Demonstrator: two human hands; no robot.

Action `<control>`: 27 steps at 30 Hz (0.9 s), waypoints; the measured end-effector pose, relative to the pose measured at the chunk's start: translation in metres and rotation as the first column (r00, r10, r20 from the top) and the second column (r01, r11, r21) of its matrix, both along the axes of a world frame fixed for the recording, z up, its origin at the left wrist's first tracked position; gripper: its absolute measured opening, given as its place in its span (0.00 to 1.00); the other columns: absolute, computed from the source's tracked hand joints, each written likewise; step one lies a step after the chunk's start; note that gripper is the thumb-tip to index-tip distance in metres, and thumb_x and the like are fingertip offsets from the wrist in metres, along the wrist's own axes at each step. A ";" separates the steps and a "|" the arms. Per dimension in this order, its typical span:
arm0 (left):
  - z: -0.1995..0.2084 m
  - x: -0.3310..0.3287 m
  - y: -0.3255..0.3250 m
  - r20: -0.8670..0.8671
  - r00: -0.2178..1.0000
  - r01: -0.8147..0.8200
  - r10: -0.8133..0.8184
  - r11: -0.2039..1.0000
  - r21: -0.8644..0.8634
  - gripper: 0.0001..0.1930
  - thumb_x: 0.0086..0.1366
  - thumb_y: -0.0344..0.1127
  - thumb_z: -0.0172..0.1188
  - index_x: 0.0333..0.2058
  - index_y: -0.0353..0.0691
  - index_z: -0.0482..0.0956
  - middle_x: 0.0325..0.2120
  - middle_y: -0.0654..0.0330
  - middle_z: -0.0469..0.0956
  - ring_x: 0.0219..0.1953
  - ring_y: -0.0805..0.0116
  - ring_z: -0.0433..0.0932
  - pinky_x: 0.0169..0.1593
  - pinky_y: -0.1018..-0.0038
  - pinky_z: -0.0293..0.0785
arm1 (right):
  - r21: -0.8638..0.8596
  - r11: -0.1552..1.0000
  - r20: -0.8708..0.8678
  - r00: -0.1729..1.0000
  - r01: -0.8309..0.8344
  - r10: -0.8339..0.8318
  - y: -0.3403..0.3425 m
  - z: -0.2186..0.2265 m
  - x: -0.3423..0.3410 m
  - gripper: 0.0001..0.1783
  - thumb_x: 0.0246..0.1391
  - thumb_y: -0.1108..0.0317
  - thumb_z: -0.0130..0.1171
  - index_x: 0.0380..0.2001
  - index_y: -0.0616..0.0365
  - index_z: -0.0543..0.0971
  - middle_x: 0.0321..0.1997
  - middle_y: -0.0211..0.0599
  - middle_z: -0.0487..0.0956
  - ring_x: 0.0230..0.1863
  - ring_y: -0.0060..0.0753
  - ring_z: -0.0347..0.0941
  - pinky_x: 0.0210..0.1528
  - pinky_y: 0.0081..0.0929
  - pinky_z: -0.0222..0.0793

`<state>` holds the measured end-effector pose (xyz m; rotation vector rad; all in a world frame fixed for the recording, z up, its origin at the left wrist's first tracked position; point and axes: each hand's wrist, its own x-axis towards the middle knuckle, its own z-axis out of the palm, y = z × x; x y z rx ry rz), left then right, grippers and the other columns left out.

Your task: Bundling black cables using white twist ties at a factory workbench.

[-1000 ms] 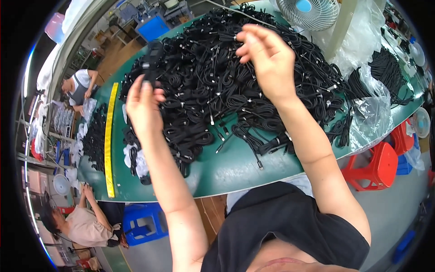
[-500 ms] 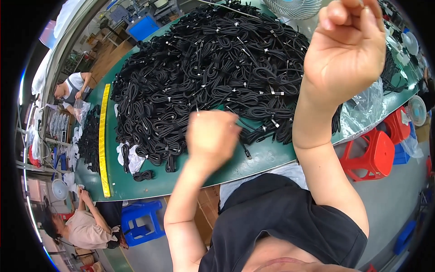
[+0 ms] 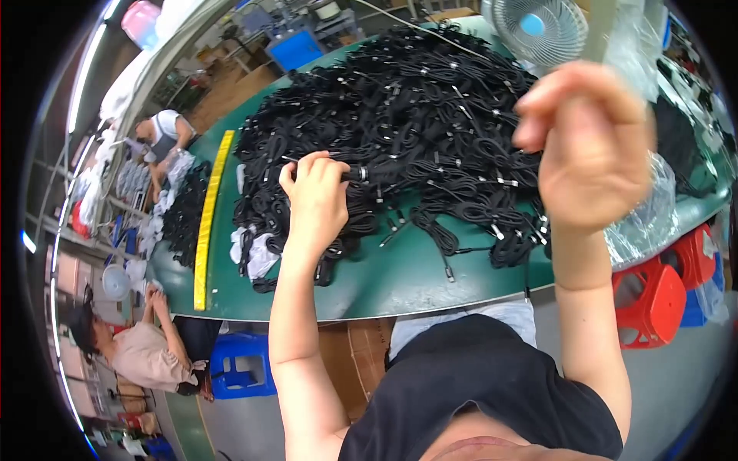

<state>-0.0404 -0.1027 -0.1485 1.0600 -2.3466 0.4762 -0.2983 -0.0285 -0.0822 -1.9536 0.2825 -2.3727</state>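
A wide heap of black coiled cables [image 3: 400, 115] with silver connector ends covers much of the green table [image 3: 369, 288]. At the heap's near left part, my left hand [image 3: 317, 203] reaches down, back upward, with bent fingers closed on a black cable bundle that is partly hidden. Silver ends show beside its thumb. My right hand [image 3: 592, 165] is raised above the heap's right side, blurred by motion; its fingers curl inward and nothing can be made out in them. One coiled cable [image 3: 440, 232] lies apart at the heap's near edge.
A yellow strip [image 3: 212, 223] divides the table from a smaller cable pile [image 3: 188, 215] at left, where two people work. Clear plastic bags [image 3: 646, 211] lie at right near red stools [image 3: 653, 303]. A fan [image 3: 534, 31] stands at the far side; a blue stool [image 3: 240, 365] is left.
The whole view has shifted. My left hand has moved left onto the heap, its fingers now showing. My right hand has turned and stays raised. A coiled cable now lies at the near edge.
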 end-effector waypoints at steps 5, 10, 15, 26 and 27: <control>-0.013 0.001 0.018 -0.824 0.503 0.503 0.262 0.687 0.525 0.08 0.60 0.28 0.56 0.37 0.35 0.70 0.31 0.60 0.78 0.34 0.75 0.75 0.41 0.79 0.71 | 0.468 0.791 -0.570 0.818 0.394 -0.070 -0.013 -0.052 0.029 0.13 0.49 0.63 0.59 0.31 0.64 0.75 0.28 0.41 0.73 0.24 0.37 0.73 0.27 0.31 0.70; -0.044 -0.044 0.053 -0.922 0.119 0.846 0.367 0.449 0.288 0.09 0.61 0.27 0.55 0.38 0.35 0.67 0.35 0.56 0.76 0.39 0.71 0.76 0.46 0.76 0.71 | 0.482 0.782 -0.692 0.719 0.395 0.064 0.003 -0.081 0.045 0.26 0.50 0.56 0.58 0.46 0.64 0.68 0.36 0.45 0.73 0.38 0.45 0.72 0.39 0.35 0.69; -0.056 -0.056 0.071 -0.888 0.046 0.903 0.458 0.361 0.233 0.12 0.61 0.32 0.54 0.42 0.35 0.68 0.35 0.60 0.74 0.37 0.73 0.73 0.43 0.76 0.70 | 0.673 0.678 -0.558 0.804 0.294 0.206 0.026 -0.094 0.049 0.32 0.47 0.73 0.58 0.56 0.62 0.60 0.40 0.48 0.71 0.36 0.47 0.74 0.35 0.33 0.72; -0.065 -0.059 0.090 -0.953 0.187 0.727 0.238 0.619 0.297 0.05 0.57 0.24 0.58 0.33 0.31 0.75 0.40 0.57 0.68 0.36 0.75 0.72 0.38 0.80 0.69 | 0.858 0.512 -0.175 0.906 -0.052 0.386 0.026 -0.128 0.026 0.23 0.48 0.80 0.48 0.51 0.66 0.68 0.41 0.41 0.73 0.37 0.27 0.72 0.37 0.22 0.69; -0.065 -0.057 0.092 -0.918 0.381 0.586 0.110 0.739 0.332 0.06 0.55 0.24 0.60 0.32 0.31 0.75 0.41 0.55 0.69 0.34 0.73 0.73 0.36 0.79 0.71 | 0.893 0.391 0.023 0.889 -0.225 0.458 0.026 -0.130 0.022 0.23 0.49 0.79 0.48 0.52 0.67 0.67 0.42 0.41 0.73 0.38 0.26 0.71 0.38 0.22 0.69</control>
